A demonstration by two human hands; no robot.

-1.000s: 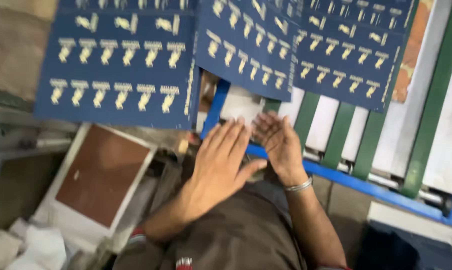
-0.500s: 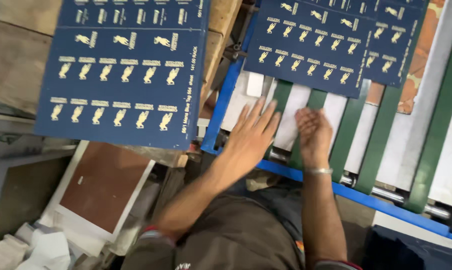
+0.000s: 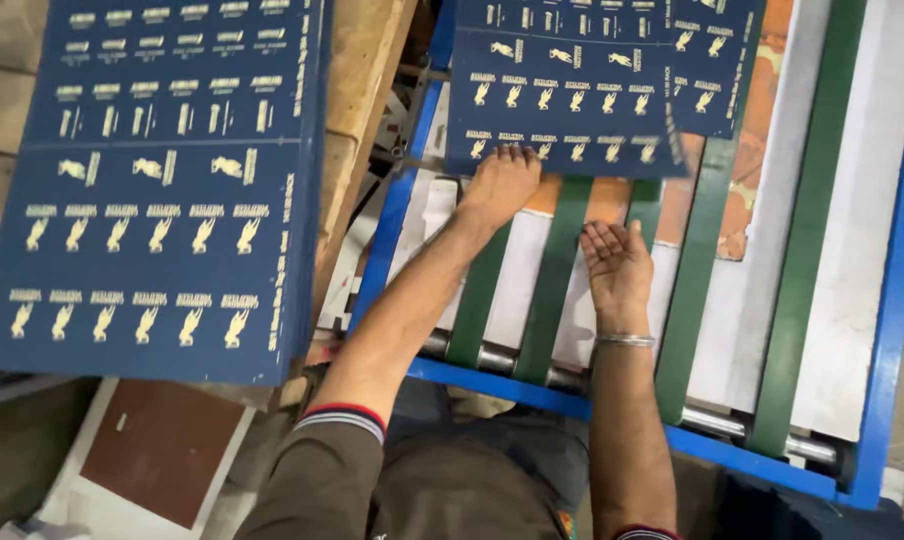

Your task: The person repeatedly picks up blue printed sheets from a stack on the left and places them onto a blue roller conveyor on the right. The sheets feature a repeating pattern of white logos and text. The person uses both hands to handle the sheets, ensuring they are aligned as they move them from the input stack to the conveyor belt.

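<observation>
Since a second ago both hands reached forward: left hand (image 3: 502, 185) now touches sheet (image 3: 562, 90) edge, ungripped; right hand (image 3: 617, 265) open, empty, over belts (image 3: 562, 270)

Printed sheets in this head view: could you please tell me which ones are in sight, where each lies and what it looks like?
Stack of sheets: at the left on a wooden surface, rectangular, dark blue with rows of small gold motifs.
Sheet on the belts: at the top centre on the green belts, same blue and gold; the left hand touches its near edge.
Further sheet: top right, overlapped by the other, same colours.
Right hand: open, palm up, holding nothing.
</observation>
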